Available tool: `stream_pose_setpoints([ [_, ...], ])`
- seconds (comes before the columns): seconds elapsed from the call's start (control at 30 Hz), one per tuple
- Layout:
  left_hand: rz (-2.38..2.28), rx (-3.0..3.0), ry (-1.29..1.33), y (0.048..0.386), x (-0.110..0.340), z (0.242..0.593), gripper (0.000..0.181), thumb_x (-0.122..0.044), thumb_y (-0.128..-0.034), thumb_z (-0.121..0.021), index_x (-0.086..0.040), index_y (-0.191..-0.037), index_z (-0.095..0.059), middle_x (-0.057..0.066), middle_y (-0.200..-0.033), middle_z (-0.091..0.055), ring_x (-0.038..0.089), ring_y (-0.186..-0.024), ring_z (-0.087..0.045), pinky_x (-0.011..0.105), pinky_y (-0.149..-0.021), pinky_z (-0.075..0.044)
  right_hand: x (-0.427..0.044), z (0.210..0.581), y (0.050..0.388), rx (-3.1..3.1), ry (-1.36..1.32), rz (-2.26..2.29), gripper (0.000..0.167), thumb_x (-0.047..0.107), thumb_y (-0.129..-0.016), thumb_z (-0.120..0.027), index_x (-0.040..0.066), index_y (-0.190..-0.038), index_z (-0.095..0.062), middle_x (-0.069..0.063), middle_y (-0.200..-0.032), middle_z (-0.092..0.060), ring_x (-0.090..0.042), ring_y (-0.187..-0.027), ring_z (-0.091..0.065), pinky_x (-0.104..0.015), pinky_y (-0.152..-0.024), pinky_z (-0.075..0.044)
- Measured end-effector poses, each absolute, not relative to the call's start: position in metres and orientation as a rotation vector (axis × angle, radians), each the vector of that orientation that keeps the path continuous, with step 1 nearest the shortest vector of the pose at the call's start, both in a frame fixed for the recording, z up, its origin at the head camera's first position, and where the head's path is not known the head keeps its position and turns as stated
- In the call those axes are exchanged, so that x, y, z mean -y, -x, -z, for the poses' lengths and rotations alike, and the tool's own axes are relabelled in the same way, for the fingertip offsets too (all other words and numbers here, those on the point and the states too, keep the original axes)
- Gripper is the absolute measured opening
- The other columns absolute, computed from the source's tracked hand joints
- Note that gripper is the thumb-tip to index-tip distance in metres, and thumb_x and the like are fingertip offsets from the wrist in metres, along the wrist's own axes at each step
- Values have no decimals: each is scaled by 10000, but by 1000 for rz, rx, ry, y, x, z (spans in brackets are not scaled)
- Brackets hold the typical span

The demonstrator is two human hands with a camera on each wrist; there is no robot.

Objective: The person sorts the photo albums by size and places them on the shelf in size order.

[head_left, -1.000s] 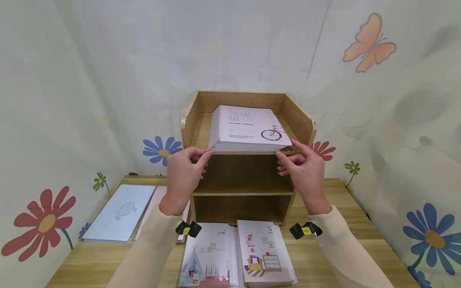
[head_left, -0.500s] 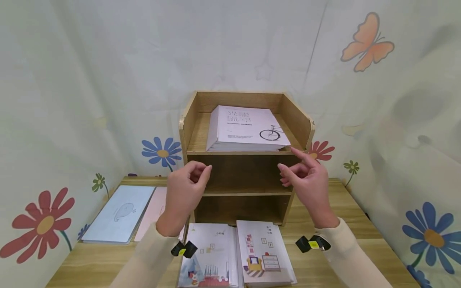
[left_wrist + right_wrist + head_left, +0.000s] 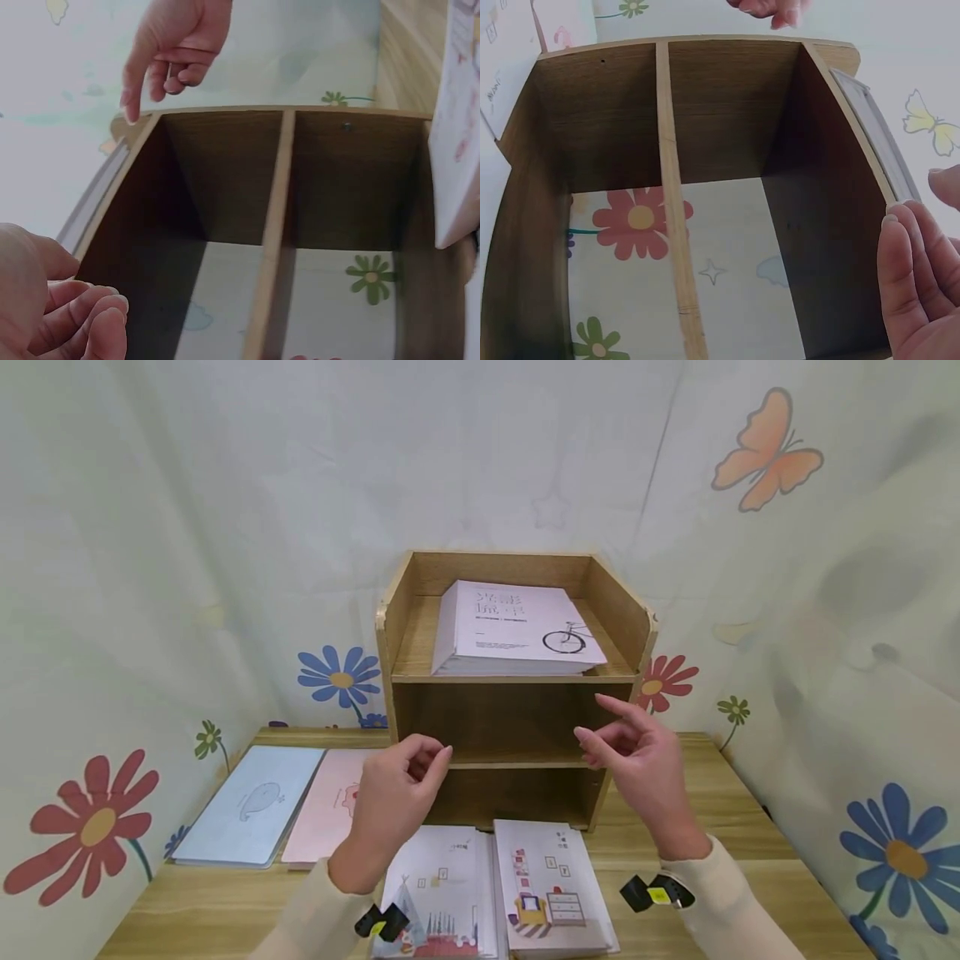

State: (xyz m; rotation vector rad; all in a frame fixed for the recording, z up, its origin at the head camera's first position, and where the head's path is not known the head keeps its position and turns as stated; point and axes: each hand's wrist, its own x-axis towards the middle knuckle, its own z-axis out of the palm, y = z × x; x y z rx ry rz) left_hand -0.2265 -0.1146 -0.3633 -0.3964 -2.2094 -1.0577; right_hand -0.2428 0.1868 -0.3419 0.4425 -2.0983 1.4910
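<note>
A thick white book [image 3: 517,622] with a bicycle on its cover lies flat on the top shelf of a small wooden shelf unit [image 3: 517,766]. In front of the unit hover both hands, holding nothing. My left hand [image 3: 397,789] is at the left, its fingers loosely bent and the thumb near the fingertips. My right hand [image 3: 645,760] is at the right, with the index finger extended and the other fingers loosely bent. In the right wrist view the two lower compartments [image 3: 727,112] show no books inside.
Two illustrated white books [image 3: 551,885] lie side by side on the wooden table [image 3: 675,893], before the unit. Further left lie a light blue notebook [image 3: 251,806] and a pink notebook [image 3: 326,810]. A flowered curtain [image 3: 300,485] hangs behind.
Both hands have let go of the white book's front corners and come down toward me, the left lower than the right. The book stays on the top shelf.
</note>
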Motion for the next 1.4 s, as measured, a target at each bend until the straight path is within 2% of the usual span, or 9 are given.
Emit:
stream_pose_setpoints([
  [0.33,1130,2310,370,222,108,393,53,-181,-921,-782,-164,-901,-737,-84,-698,-645,44,-601,-546,188,-569,-537,-187,360,234,2128,-429,-1534,462,179,-896,-811,90,-1323,-657,-75,-873,-744,-159,-665,-701,-242,-669,-619],
  [0.63,1137,2382,346,215,109,417,65,-176,-915,-785,-169,-870,-739,-100,-684,-640,0,-592,-530,175,-578,-532,-188,379,226,2152,-371,-1557,350,193,-894,-814,37,-1185,-697,-54,-877,-723,-177,-696,-699,-236,-643,-604],
  [0.93,1135,2483,379,209,106,438,67,-179,-926,-770,-179,-865,-742,-129,-690,-611,-3,-618,-516,170,-580,-512,-191,405,219,2175,-263,-1565,184,179,-854,-850,128,-1001,-751,-8,-836,-705,-128,-697,-622,-211,-577,-526],
  [1.2,1159,2562,429,201,101,454,77,-160,-931,-750,-163,-855,-750,-121,-679,-602,-18,-616,-504,168,-569,-495,-193,424,214,2232,-190,-1602,160,202,-826,-875,117,-896,-759,-29,-857,-730,-123,-712,-646,-217,-615,-555],
  [1.4,1202,2568,476,198,100,469,107,-151,-929,-748,-171,-825,-735,-131,-660,-586,-32,-606,-494,169,-564,-485,-194,437,209,2324,-163,-1634,181,241,-824,-876,125,-873,-747,-42,-860,-721,-136,-732,-643,-231,-645,-567],
])
